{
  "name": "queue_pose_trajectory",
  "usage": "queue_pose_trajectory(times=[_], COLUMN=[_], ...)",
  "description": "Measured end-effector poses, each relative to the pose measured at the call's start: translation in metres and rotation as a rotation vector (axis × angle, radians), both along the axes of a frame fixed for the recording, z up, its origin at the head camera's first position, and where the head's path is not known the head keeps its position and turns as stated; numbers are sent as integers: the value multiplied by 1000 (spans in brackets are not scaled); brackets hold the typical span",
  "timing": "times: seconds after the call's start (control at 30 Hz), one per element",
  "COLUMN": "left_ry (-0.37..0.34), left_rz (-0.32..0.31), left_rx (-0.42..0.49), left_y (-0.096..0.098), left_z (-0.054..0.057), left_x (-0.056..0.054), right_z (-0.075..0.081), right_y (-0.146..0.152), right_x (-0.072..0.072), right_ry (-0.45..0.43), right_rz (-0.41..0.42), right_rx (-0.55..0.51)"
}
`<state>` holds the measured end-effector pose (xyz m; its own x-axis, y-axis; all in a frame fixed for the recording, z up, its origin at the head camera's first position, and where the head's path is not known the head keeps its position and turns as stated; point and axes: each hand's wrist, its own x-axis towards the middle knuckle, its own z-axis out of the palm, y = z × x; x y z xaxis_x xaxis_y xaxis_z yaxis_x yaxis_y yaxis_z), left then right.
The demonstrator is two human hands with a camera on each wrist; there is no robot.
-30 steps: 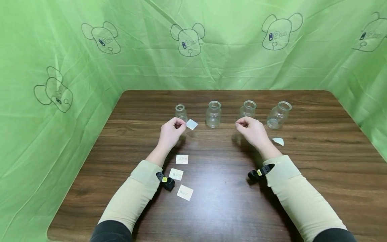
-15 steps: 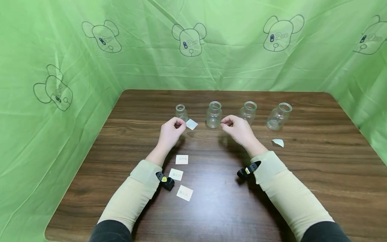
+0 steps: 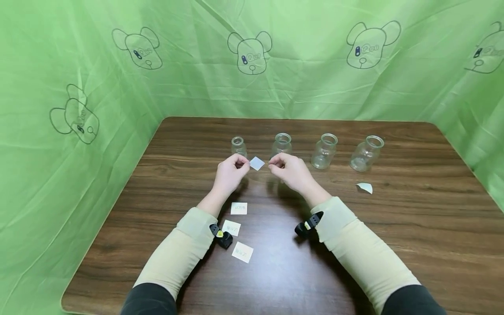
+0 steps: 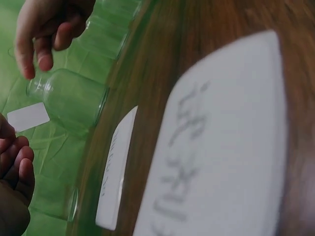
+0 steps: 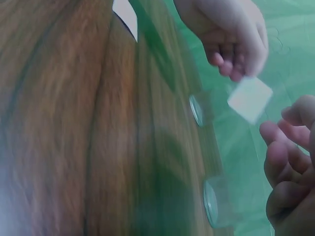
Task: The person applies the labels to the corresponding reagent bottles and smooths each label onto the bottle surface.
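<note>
My left hand (image 3: 232, 172) pinches a small white square label (image 3: 257, 163) by its corner, above the table in front of the small glass jar (image 3: 238, 148). In the left wrist view, the label (image 4: 28, 118) stands out from between thumb and fingers. My right hand (image 3: 292, 171) is just right of the label, in front of the second jar (image 3: 282, 141), hiding its lower part. The right wrist view shows this hand (image 5: 290, 169) with loosely bent fingers and nothing in them, a small gap away from the label.
Two more glass jars, the third (image 3: 324, 152) and the fourth (image 3: 366, 154), stand to the right in the row. A curled white piece of paper (image 3: 365, 187) lies in front of them. Several labels with handwriting, one being the nearest label (image 3: 242, 252), lie beside my left forearm.
My right hand has moved left, from in front of the third jar to in front of the second, close to the label. The left hand keeps its pinch on the label.
</note>
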<state>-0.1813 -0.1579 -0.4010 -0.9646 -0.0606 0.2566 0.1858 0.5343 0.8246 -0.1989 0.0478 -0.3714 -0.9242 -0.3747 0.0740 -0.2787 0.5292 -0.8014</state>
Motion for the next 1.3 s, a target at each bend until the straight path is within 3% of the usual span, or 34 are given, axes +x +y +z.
queue_pose_trajectory(times=[0.13, 0.33, 0.53, 0.7, 0.8, 1.03, 1.3], left_ry=[-2, 23, 40, 34, 28, -2, -8], left_rz=[-36, -113, -116, -116, -79, 120, 183], left_rx=[-3, -8, -39, -44, -31, 90, 186], left_y=[2, 5, 4, 2, -3, -14, -21], left_z=[-1, 2, 2, 0, -2, -10, -15], left_x=[2, 5, 5, 4, 3, -4, -9], right_z=[-1, -5, -11, -11, -11, -16, -14], right_y=[-12, -23, -36, -43, -45, -54, -63], right_x=[1, 0, -2, -3, -4, -9, -15], right_ry=[-34, -83, -127, -154, -153, -138, -120], right_rz=[32, 2, -63, -101, -105, -65, -16], right_rx=[-38, -93, -197, -212, -195, -198, -157])
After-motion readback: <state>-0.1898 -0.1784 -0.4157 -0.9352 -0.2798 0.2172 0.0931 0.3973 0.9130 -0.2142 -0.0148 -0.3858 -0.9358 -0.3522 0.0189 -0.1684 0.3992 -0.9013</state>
